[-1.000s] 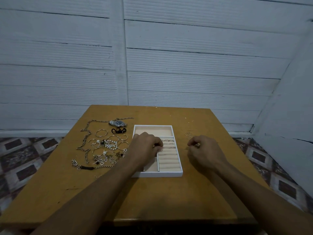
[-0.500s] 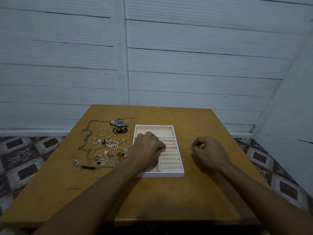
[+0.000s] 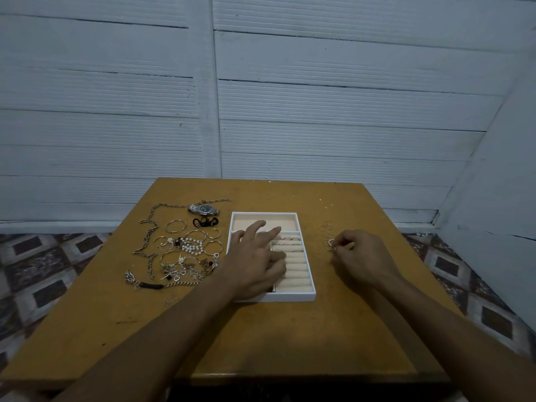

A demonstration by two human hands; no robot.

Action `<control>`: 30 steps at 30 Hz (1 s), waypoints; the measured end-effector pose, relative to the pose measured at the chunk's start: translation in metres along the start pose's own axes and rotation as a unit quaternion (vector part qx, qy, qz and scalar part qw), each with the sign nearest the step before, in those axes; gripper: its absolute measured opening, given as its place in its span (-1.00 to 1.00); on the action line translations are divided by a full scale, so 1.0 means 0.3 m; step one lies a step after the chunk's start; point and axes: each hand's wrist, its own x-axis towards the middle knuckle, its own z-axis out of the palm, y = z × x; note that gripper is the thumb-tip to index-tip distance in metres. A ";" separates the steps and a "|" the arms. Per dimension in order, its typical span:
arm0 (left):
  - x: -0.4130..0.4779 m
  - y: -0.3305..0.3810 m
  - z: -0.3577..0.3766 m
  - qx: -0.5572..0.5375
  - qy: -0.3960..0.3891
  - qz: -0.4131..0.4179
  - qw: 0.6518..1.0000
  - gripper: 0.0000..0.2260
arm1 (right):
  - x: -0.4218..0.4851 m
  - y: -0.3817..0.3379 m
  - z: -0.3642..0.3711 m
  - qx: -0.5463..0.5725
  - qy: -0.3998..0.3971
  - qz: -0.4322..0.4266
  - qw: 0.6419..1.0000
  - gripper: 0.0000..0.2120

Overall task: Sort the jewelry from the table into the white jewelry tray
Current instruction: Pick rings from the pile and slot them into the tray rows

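The white jewelry tray (image 3: 307, 294) sits mid-table with beige ring rolls; a few rings (image 3: 291, 239) stand in its upper slots. My left hand (image 3: 255, 256) lies over the tray's left side, fingers spread and straight, holding nothing. My right hand (image 3: 362, 256) is to the right of the tray, its fingertips pinching a thin ring (image 3: 331, 243) from a small cluster of loose rings (image 3: 325, 227) on the table. Left of the tray lie a wristwatch (image 3: 204, 209), a pearl bracelet (image 3: 191, 246), bangles (image 3: 175, 226) and chains (image 3: 148, 233).
The wooden table (image 3: 290, 338) has its near edge close to me. A chain bracelet with a dark band (image 3: 153, 285) lies at the front of the jewelry pile. A white panelled wall stands behind; patterned floor tiles show on both sides.
My left hand has uncurled, spreading its fingers over the tray. My right hand has shifted slightly forward to the loose rings and pinches one.
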 end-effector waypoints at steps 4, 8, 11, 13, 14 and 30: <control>-0.006 0.016 -0.014 -0.013 -0.036 -0.010 0.999 -0.35 | 0.025 0.009 -0.030 0.034 0.022 0.023 0.999 -0.86; -0.002 0.020 -0.022 -0.014 -0.054 -0.031 0.998 -0.42 | 0.055 0.032 -0.075 0.040 0.027 0.043 0.998 -0.87; 0.041 0.034 -0.038 -0.012 -0.019 -0.046 0.999 -0.49 | 0.076 0.049 -0.107 0.041 0.012 0.059 0.997 -0.88; 0.090 0.063 -0.047 -0.021 -0.001 -0.054 0.998 -0.63 | 0.088 0.058 -0.120 0.039 -0.005 0.068 0.997 -0.89; 0.117 0.081 -0.048 -0.027 0.004 -0.056 0.998 -0.66 | 0.094 0.061 -0.124 0.034 -0.015 0.068 0.997 -0.89; 0.431 0.232 0.103 0.021 -0.117 -0.091 0.989 -0.71 | 0.202 0.132 -0.070 -0.029 -0.105 0.058 0.992 -0.83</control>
